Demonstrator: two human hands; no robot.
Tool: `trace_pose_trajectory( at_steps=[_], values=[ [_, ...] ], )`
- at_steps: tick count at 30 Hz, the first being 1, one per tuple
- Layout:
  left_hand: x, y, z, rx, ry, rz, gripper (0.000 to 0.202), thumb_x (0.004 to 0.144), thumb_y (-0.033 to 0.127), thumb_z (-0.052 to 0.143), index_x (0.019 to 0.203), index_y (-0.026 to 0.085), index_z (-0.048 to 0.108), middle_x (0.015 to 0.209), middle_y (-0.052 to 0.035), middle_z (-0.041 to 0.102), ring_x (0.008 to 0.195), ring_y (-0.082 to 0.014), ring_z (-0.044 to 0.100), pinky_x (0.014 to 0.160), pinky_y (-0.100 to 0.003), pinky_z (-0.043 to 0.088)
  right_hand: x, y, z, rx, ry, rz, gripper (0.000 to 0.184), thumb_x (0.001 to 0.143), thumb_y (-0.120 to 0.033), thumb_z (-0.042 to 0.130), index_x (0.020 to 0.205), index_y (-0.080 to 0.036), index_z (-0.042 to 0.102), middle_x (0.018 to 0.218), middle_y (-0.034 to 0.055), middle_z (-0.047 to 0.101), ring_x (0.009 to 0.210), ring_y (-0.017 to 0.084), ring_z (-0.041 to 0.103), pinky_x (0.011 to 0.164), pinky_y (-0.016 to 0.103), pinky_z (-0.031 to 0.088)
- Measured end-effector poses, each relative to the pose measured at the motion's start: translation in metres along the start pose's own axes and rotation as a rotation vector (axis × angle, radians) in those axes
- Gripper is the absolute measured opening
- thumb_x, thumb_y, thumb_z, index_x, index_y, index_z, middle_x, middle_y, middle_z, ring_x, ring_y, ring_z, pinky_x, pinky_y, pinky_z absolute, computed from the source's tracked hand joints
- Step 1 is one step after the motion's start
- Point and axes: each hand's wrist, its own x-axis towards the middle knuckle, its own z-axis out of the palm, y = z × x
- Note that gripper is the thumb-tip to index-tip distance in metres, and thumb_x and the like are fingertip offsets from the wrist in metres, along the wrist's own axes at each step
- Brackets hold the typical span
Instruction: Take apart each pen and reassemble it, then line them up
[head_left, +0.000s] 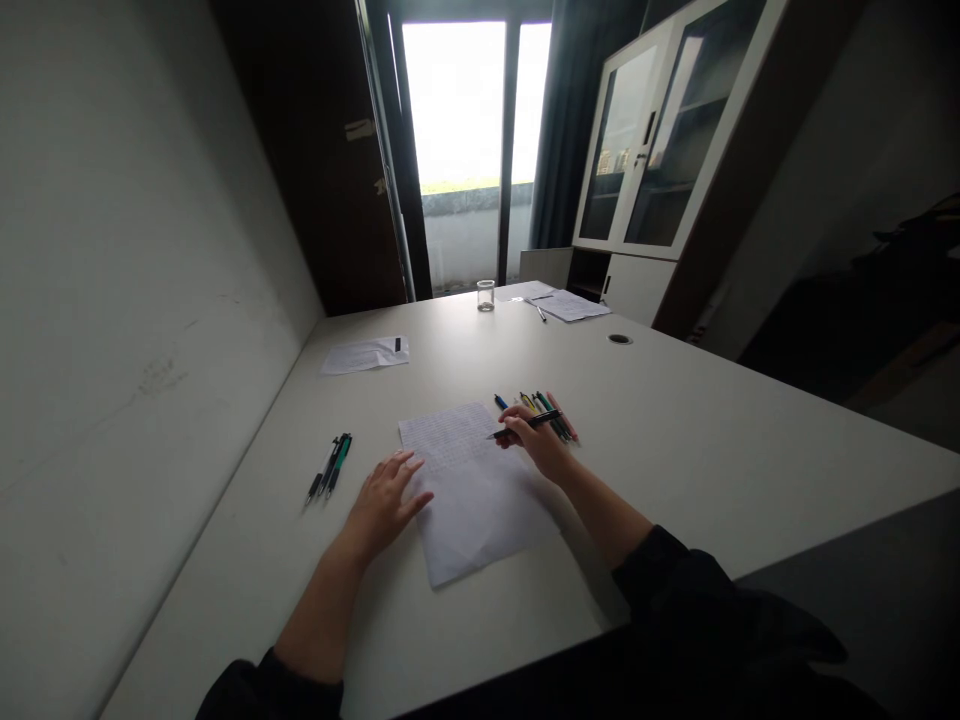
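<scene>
A sheet of paper (480,510) lies on the white table before me, with lines of handwriting across its upper half. My left hand (386,500) rests at the sheet's left edge, fingers spread and holding nothing. In my right hand (532,440) is a black pen (544,417), gripped between thumb and fingers. Its tip points left, at or just above the written lines; whether it touches the paper I cannot tell. Several coloured pens (566,420) lie just beyond my right hand, partly hidden by it. To the left of my left hand lies a small group of pens (330,467).
A clear glass (486,296) stands near the table's far edge. Papers (574,305) with a pen (541,314) lie at the far right, another sheet (360,356) at the far left. A round cable hole (619,339) is set in the tabletop. A wall (150,400) borders the left side.
</scene>
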Motion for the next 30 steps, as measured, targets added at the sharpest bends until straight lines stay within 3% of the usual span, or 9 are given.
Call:
trace_pose_trajectory(
  at_steps=[5, 11, 16, 30],
  values=[
    [-0.002, -0.005, 0.003, 0.068, -0.051, 0.003, 0.053, 0.09, 0.052, 0.053, 0.135, 0.024, 0.051, 0.143, -0.0133, 0.049, 0.135, -0.0313, 0.04, 0.111, -0.054, 0.031, 0.0, 0.003, 0.005, -0.149, -0.117, 0.096, 0.033, 0.086, -0.041, 0.05, 0.092, -0.014, 0.068, 0.078, 0.0088, 0.07, 0.072, 0.019, 0.067, 0.049, 0.022, 0.049],
    [-0.001, -0.006, 0.004, 0.059, -0.042, 0.017, 0.052, 0.089, 0.05, 0.055, 0.134, 0.025, 0.052, 0.142, -0.0126, 0.049, 0.134, -0.0311, 0.041, 0.111, -0.053, 0.031, 0.0, 0.011, 0.007, -0.378, -0.076, 0.08, 0.022, 0.081, -0.037, 0.059, 0.074, -0.017, 0.062, 0.058, 0.0002, 0.064, 0.042, 0.01, 0.054, 0.039, 0.018, 0.042],
    [-0.002, -0.005, 0.004, 0.054, -0.045, 0.001, 0.051, 0.089, 0.05, 0.055, 0.133, 0.025, 0.053, 0.142, -0.0123, 0.05, 0.134, -0.0312, 0.041, 0.111, -0.054, 0.032, 0.003, 0.018, 0.005, -0.409, -0.054, 0.1, 0.027, 0.083, -0.038, 0.056, 0.065, -0.019, 0.055, 0.052, 0.0002, 0.062, 0.04, 0.01, 0.054, 0.038, 0.018, 0.041],
    [-0.001, -0.003, 0.003, 0.006, -0.029, -0.021, 0.051, 0.087, 0.051, 0.058, 0.131, 0.025, 0.056, 0.141, -0.0118, 0.052, 0.133, -0.0305, 0.043, 0.111, -0.052, 0.032, 0.004, 0.019, 0.006, -0.51, -0.037, 0.089, 0.028, 0.084, -0.037, 0.054, 0.062, -0.02, 0.053, 0.05, -0.0012, 0.059, 0.039, 0.01, 0.053, 0.037, 0.018, 0.037]
  ],
)
